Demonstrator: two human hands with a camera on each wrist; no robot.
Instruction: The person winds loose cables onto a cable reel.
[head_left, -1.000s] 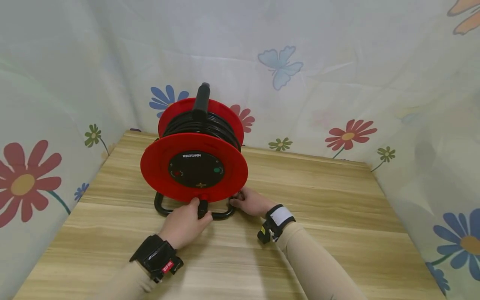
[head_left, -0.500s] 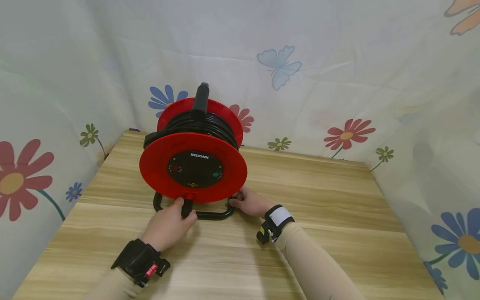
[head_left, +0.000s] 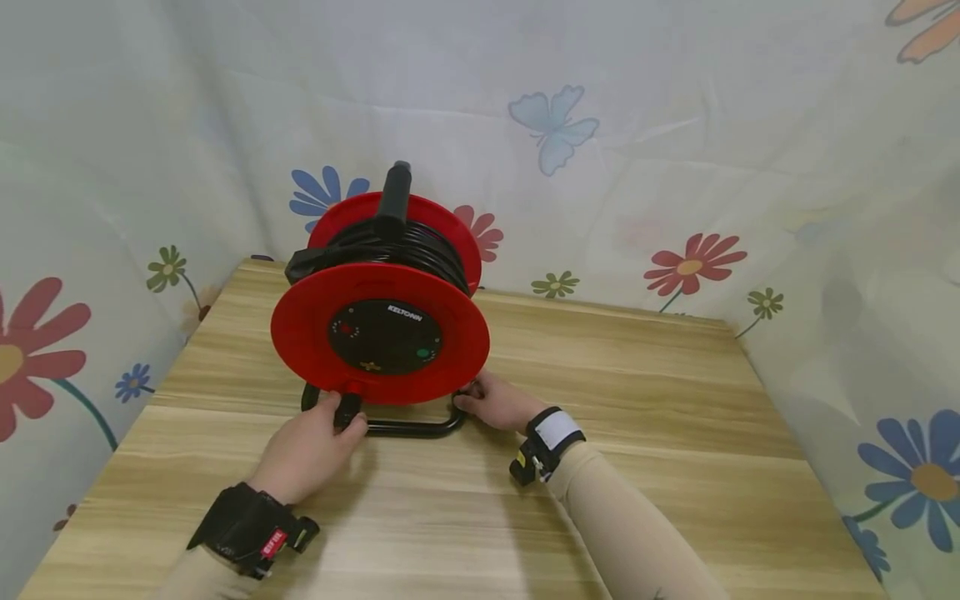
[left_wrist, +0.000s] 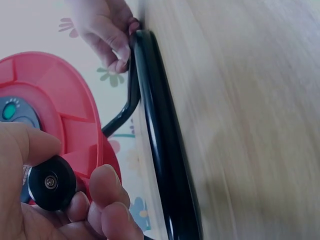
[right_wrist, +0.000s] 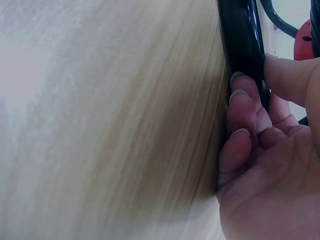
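Note:
A red cable reel (head_left: 300, 333) wound with black cable (head_left: 427, 250) stands upright on a black tubular frame (head_left: 408, 429). Its front disc carries a black panel with a green and a red button. My left hand (head_left: 307, 450) pinches the black crank knob (left_wrist: 52, 182) at the disc's lower left, thumb on one side and fingers curled round the other. With thumb and fingers, my right hand (head_left: 498, 404) grips the frame's right corner at the tabletop; the right wrist view shows its fingers (right_wrist: 242, 112) curled round the black tube.
The reel stands on a wood-grain table (head_left: 637, 400). A pale flowered curtain (head_left: 637, 125) hangs behind and at both sides. A black carrying handle (head_left: 393, 200) juts up above the reel, and a black plug (head_left: 303, 265) shows at its upper left.
My left hand has moved the crank knob leftward along the bottom, and the disc has turned clockwise. The plug has come into view at the upper left. My right hand stays on the frame.

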